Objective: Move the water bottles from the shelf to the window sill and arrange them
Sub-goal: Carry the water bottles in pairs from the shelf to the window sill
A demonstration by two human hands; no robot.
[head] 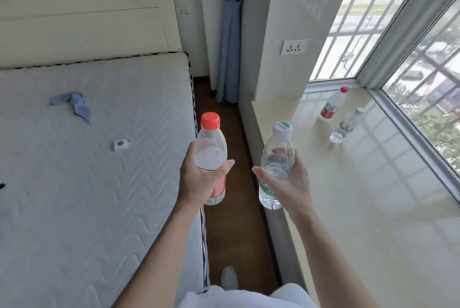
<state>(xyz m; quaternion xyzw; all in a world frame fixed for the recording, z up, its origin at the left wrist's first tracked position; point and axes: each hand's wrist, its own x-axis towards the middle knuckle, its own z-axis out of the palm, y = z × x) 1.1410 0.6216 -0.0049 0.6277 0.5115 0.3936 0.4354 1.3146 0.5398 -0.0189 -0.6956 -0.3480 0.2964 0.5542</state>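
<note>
left hand [199, 180] wrapped round red-cap bottle [211, 148], right hand [291, 183] round green-label bottle [276, 156], both upright, just beside the window sill [361, 195] edge; taller bottle [333, 103] and smaller bottle [344, 127] stand on the sill's far end

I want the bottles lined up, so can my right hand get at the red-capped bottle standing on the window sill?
Probably not yet: the right hand is full, gripping the white-capped bottle. The window sill between it and the standing red-capped bottle looks bare, so setting its bottle down first should free it.
</note>
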